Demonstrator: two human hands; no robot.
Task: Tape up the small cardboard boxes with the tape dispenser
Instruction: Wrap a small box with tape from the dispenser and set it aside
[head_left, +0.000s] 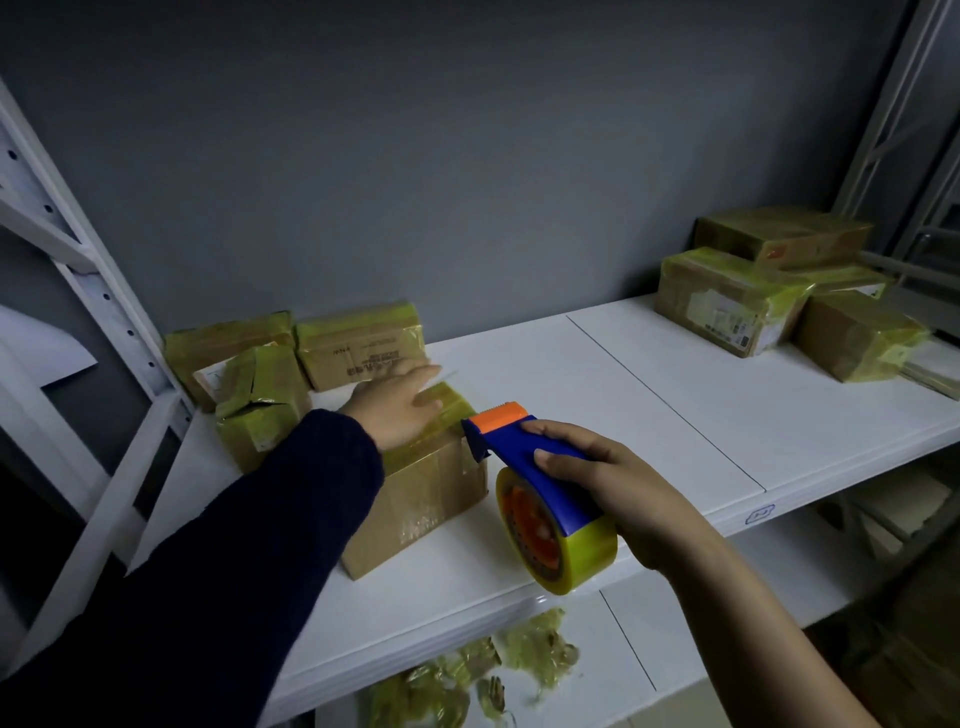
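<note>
One tape dispenser (530, 457) is here, blue with an orange cutter and a single roll of yellow-green tape (587, 556). The right hand (618, 483) grips its handle, fingers wrapped round it. The cutter end meets the top right edge of one cardboard box (415, 499), which stands near the front of the white shelf (597, 405), left of middle. The left hand (397, 410), coming out of a dark sleeve (260, 545), lies flat on that box's top with fingers straight, holding nothing, and hides part of the lid. Three taped boxes (260, 410) stand at the far left, one of them dented. A right pile (727, 301) of at least four more sits far right and runs out of view. The printed box (361, 348) in the left group bears several lines of dark print, too small to read. The front box of the right pile carries a white label (722, 314), also unreadable, and a small blue mark (759, 515) on the shelf's front edge cannot be made out. Crumpled tape scraps (467, 675) lie on the lower shelf (649, 649) below. A white perforated upright (104, 291) rises at the left against a grey wall (467, 156).
</note>
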